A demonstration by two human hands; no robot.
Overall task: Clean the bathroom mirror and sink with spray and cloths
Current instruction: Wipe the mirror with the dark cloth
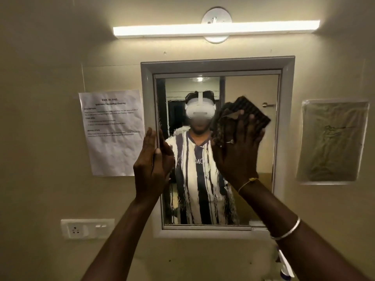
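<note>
Mirror [249, 88]: grey-framed, on the wall straight ahead, with streaky smears running down the lower glass.
Cloth [243, 110]: dark and ribbed, spread flat on the upper right part of the glass, pinned there under the right hand.
Right hand [237, 151]: palm flat, fingers straight and fanned out, pressing the cloth to the mirror; there's a ring on one finger, a thin chain at the wrist and a bangle further down the arm.
Left hand [151, 159]: upright at the mirror's left edge, fingers straight along the frame, thumb tip at the rim of the glass, nothing in it.
Spray bottle [285, 264]: only a white nozzle shows, low on the right under the right forearm.
Wall: printed sheet [113, 130] left of the mirror, plastic sleeve [332, 140] right of it, lit tube light [215, 29] above, socket plate [87, 228] lower left.
</note>
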